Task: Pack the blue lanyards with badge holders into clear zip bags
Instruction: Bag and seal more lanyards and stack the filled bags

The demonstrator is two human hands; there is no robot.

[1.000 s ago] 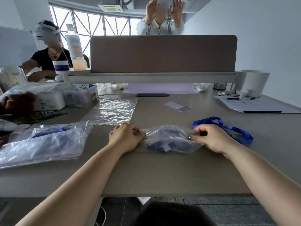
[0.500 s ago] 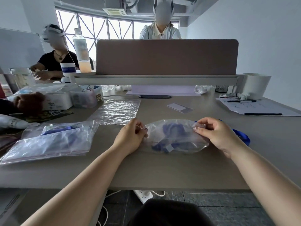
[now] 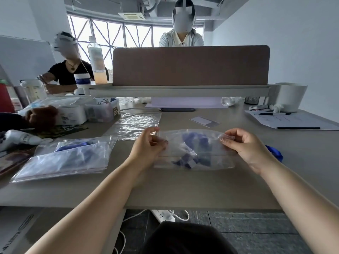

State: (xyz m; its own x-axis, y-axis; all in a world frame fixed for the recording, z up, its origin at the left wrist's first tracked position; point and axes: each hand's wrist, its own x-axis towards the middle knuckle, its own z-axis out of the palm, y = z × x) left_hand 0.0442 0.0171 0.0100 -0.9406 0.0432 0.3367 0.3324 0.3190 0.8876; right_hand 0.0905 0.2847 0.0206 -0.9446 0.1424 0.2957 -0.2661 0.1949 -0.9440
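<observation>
Two hands pinch zip bag ends, long axis left-right

Shared office. Brown fabric divider panel splits the grey work surface from the facing desk. One person is behind the panel, another left of it. Right of the panel: printed sheets and a pen. Just below it: a phone. Above it: ceiling AC cassette and a wide window. Power strip sits on carpet tiles under the surface.
</observation>
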